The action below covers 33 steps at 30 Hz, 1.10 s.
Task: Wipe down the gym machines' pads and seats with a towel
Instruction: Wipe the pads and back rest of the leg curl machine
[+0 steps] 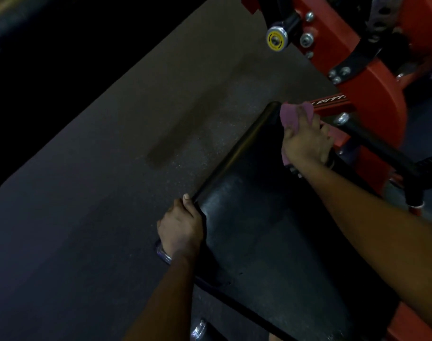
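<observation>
A black padded seat of a red gym machine fills the lower right of the head view, running up toward the frame. My right hand presses a pink towel against the pad's far end, next to the red beam. The towel is bunched under my fingers and part of it hangs below my palm. My left hand grips the pad's near left edge, thumb on top, with a bracelet at the wrist.
The red machine frame with bolts rises at the upper right. A black bar crosses just right of my right hand. A yellow-capped knob sticks out above. Dark speckled rubber floor lies to the left.
</observation>
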### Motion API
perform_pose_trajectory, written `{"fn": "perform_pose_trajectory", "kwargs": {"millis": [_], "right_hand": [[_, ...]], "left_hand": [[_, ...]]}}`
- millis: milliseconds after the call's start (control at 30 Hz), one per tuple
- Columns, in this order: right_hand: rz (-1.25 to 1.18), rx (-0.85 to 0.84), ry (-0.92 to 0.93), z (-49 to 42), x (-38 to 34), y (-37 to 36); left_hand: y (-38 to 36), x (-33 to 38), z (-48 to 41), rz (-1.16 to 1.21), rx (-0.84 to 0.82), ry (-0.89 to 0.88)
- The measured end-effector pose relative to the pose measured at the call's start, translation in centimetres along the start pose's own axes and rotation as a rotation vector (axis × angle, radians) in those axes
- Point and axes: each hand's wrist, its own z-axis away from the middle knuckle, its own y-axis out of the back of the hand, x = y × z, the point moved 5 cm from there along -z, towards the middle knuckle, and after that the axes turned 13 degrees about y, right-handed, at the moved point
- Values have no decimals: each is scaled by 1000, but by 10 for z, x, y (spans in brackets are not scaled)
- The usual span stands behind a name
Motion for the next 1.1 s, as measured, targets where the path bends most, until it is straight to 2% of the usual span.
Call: {"fn": "perform_pose_trajectory", "kwargs": {"millis": [100,267,367,433,533,600,733,833,933,1000,1033,1100], "right_hand": [[-49,-51,13,-3,6,1],[46,83,40,80,3,0],[1,147,75,111,12,-6],[-66,156,47,98,13,-7],[-93,134,-100,54,-2,-7],[-99,101,-102,22,-20,-5],[25,-16,31,-20,-57,-5],[153,-104,317,-21,-96,-11],[253,-263,563,7,-142,-23],[302,-300,720,32,-160,-25],[283,-296,766,37,-159,-23],[206,-264,748,30,-141,-19]], "left_hand": [[-1,-1,0,-7,-6,-10],[-1,-2,1,-4,5,-28],[-2,-2,1,-4,13,-38],[-2,-2,-1,-2,15,-27],[-7,-3,-5,-26,2,-25],[-6,-3,-4,-28,5,-24],[-5,-1,-4,-18,14,-37],[-2,1,0,-6,24,-60],[0,1,0,-4,16,-38],[2,1,2,3,14,-20],[2,2,2,6,15,-18],[2,1,1,1,11,-10]]}}
